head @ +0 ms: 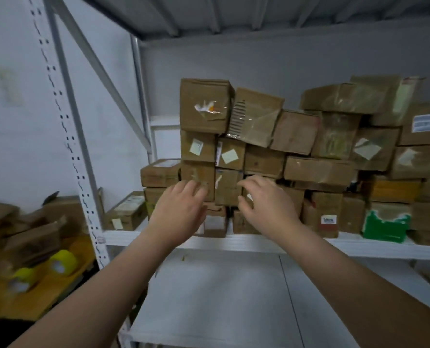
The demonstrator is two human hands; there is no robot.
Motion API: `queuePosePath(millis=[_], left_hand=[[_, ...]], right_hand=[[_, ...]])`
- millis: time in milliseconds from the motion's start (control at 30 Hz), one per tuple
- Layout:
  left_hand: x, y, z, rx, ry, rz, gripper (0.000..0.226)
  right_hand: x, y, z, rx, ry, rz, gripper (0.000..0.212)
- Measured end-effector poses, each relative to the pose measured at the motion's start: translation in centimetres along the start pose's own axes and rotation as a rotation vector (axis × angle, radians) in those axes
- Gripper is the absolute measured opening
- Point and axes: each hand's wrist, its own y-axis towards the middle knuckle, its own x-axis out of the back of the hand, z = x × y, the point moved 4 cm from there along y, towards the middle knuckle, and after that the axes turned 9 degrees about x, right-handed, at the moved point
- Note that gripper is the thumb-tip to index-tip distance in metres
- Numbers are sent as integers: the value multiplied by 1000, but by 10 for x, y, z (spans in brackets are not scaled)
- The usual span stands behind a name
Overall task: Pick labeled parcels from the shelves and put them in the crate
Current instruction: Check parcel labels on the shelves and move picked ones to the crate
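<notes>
Parcels (227,156) stacked on shelf (221,243), blurred, partly hidden behind spread left hand (183,204) and right hand (265,200).

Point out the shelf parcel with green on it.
The cardboard parcel with the bright green front, bottom row at the right; no other shows green.

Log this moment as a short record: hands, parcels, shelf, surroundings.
left hand: left hand open, fingers extended toward the cardboard parcels, gripping nothing
right hand: right hand open, fingers loosely bent, close to the same stack, gripping nothing
contact: cannot tell whether either hand touches a parcel
shelf: white metal shelf bears the stack; several parcels carry pale labels
lower left: yellow tape rolls
</notes>
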Motion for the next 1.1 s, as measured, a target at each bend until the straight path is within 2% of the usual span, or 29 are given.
queuePosePath(millis=[200, 433, 667, 800, 867, 1000, 1033, 1100], left_hand=[[-44, 10, 55, 101, -7, -6, 48], [-108, 6, 124, 180, 50, 34, 79], [-165, 48, 203, 29, 120, -34, 96], [-193, 63, 232, -98, 96, -62, 83], [-202, 68, 244, -136, 27, -85, 80], [-211, 75, 259, -215, -114, -55, 89], [-212, 77, 260, -213, -210, -12, 89], [-215, 81, 263, -72, -544, 166, 80]], right_hand=[[-44, 49, 12, 85, 71, -20, 38], [-119, 91, 37, 110, 116, 75, 41], [-169, 147, 76, 112, 92, 81, 42], [-197, 169, 93, 56, 85, 65, 41], [-209, 172, 96, 10, 83, 59, 40], [-226, 171, 97, -85, 56, 43, 42], [-229, 172, 98, -104, 58, 36, 43], [-235, 174, 100, -156, 85, 24, 46]])
